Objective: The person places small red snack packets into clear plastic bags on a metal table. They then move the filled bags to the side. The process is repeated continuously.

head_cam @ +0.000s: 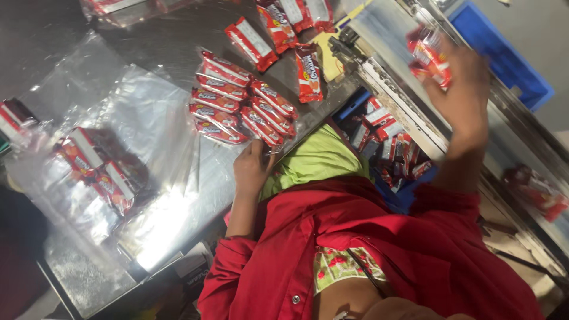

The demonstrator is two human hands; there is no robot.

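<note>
Above the blue crate (504,50), right hand (459,89) grip closed on red packets (428,56), left hand (252,169) resting loosely open beside stacked packets (240,101)

A packing station in a small food factory.
Red snack packets (240,106) are lying on a steel table (178,41) beside clear bags (142,118) and a blue crate (504,53).

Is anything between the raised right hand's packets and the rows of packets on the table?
Nothing visible: the right hand holds red packets above the table edge, and the way to the rows looks open.
</note>
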